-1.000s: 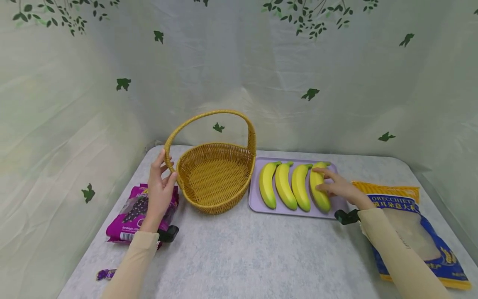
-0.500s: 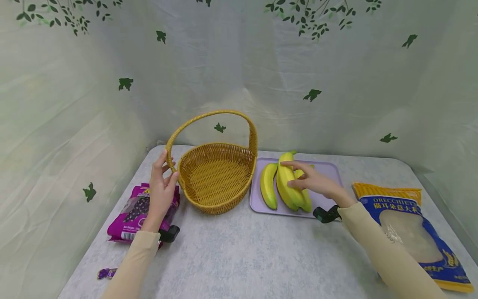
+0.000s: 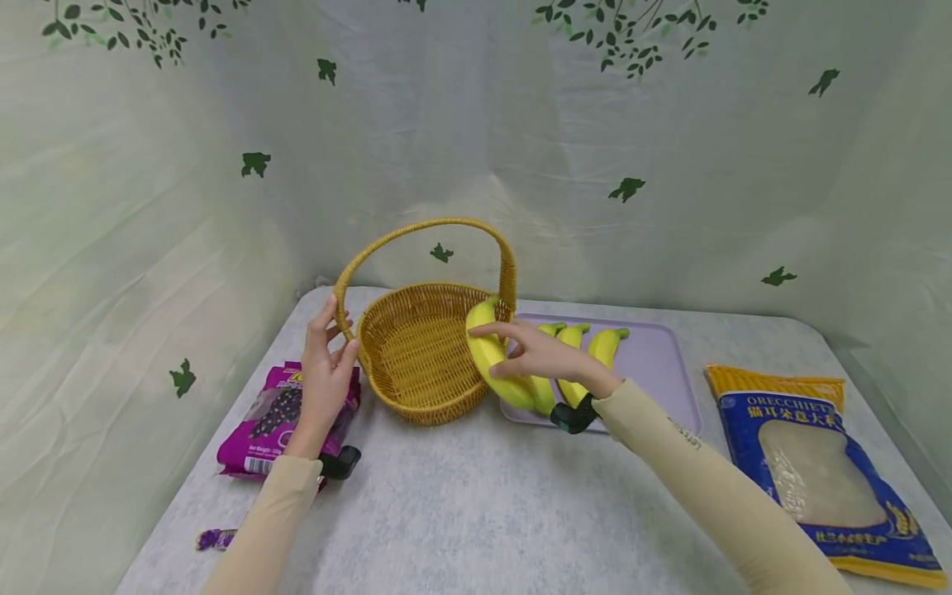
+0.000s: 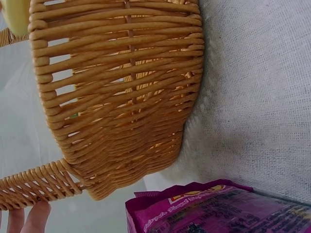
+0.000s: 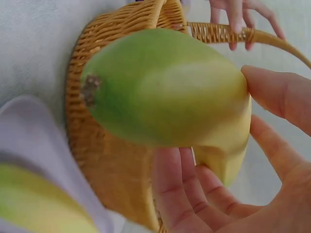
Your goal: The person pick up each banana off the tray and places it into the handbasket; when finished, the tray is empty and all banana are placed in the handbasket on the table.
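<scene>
My right hand point(image 3: 537, 357) grips a yellow banana point(image 3: 491, 357) point(image 5: 165, 87) and holds it in the air over the right rim of the wicker basket point(image 3: 420, 355) point(image 5: 112, 165). My left hand point(image 3: 327, 372) pinches the base of the basket's handle point(image 3: 344, 318) point(image 4: 34, 187) at its left side; in the right wrist view its fingers point(image 5: 238, 19) curl over the handle. The basket is empty inside. Three more bananas point(image 3: 576, 359) lie on the lilac tray point(image 3: 654, 364) behind my right hand.
A purple snack bag point(image 3: 278, 417) point(image 4: 218, 208) lies left of the basket, under my left forearm. A blue and yellow pasta bag point(image 3: 811, 463) lies at the right of the grey table. A small purple wrapper point(image 3: 216, 539) sits near the front left edge. Leaf-print cloth walls enclose the table.
My right hand lifted the rightmost banana off the tray and carried it left, to the basket's right rim. The left hand stayed on the handle.
</scene>
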Motion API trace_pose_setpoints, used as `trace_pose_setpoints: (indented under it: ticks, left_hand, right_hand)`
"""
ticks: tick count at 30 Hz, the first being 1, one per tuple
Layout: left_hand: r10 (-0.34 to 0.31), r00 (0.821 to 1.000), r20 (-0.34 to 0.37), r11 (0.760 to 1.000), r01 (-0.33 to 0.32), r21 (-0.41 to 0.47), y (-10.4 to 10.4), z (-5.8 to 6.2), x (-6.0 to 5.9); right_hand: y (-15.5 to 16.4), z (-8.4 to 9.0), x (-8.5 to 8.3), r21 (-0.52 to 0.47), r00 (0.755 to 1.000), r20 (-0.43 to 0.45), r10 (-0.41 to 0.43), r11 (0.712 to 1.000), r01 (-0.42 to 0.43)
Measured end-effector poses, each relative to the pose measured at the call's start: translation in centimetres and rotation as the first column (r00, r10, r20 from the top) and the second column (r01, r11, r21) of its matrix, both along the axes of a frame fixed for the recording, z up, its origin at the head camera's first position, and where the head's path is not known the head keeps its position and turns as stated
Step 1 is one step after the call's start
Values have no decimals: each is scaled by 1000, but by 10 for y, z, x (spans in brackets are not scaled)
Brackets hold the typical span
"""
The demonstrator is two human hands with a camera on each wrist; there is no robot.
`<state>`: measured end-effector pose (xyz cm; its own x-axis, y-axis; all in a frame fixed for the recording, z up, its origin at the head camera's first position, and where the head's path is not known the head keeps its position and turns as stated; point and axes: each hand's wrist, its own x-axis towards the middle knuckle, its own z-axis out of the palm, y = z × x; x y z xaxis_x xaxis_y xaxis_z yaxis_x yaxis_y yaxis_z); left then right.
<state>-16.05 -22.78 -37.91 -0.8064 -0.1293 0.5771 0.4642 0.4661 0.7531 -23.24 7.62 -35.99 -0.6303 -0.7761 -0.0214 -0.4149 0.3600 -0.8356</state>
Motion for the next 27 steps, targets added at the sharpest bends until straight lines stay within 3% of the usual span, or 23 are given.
trace_pose_setpoints:
  ticks: [14, 27]
  left_hand:
    - [25, 1000, -7, 999, -25, -26, 2, 0, -2]
    - [3, 1000, -21, 1000, -4, -20, 0, -2, -1]
  right_hand:
    - [-86, -15, -13, 56, 988, -141, -62, 996, 70]
    - [-140, -45, -7, 87, 970, -110, -215, 970, 225]
